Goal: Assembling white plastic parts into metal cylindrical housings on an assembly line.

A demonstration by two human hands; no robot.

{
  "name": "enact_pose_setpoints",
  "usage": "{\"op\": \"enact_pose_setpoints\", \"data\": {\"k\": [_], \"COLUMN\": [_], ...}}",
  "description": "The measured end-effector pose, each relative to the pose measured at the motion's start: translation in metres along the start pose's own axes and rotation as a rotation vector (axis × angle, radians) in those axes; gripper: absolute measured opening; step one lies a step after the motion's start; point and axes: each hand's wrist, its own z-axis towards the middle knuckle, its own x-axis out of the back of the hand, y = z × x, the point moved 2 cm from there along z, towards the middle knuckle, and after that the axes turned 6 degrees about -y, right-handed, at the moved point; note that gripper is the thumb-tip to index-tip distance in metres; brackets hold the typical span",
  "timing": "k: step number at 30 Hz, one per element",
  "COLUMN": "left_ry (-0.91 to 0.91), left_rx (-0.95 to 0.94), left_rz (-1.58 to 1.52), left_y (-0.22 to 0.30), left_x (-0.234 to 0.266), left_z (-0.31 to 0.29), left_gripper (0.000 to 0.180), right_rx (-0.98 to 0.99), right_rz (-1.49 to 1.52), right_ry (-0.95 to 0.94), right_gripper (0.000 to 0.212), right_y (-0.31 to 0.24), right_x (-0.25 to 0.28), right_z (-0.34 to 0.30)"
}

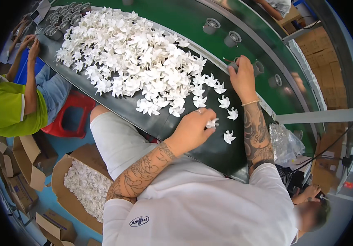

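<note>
In the head view, the left hand (191,129) is over the near right part of the black bench (225,158), its grip pinching a white rotor (212,123) between thumb and fingers. The right hand (243,80) is at the green belt (176,18) on the far side, its grip pinching a grey cup (234,64), partly hidden. Loose rotors (224,102) lie between the hands, right of a white heap (123,53). The white shirt (209,209) bears a dark oval emblem (139,221) with lettering; print on a carton (23,190) at left is too small to read.

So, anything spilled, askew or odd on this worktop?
Nothing looks spilled or damaged; only a few white fan wheels lie strewn on the dark worktop, apart from the heap, right of the left hand.
</note>
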Motion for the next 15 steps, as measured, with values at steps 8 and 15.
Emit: {"op": "enact_pose_setpoints", "data": {"k": [8, 15], "left_ry": [0.045, 0.040], "left_rx": [0.358, 0.381], "left_rz": [-1.126, -1.192], "left_y": [0.005, 0.038], "left_x": [0.018, 0.047], "left_z": [-0.016, -0.026], "left_gripper": [0.017, 0.038], "right_rx": [-0.132, -0.342], "right_rz": [0.304, 0.785], "right_ry": [0.095, 0.021], "right_gripper": [0.026, 0.022], "right_y": [0.000, -0.005], "right_x": [0.023, 0.035], "right_z": [-0.029, -0.038]}}
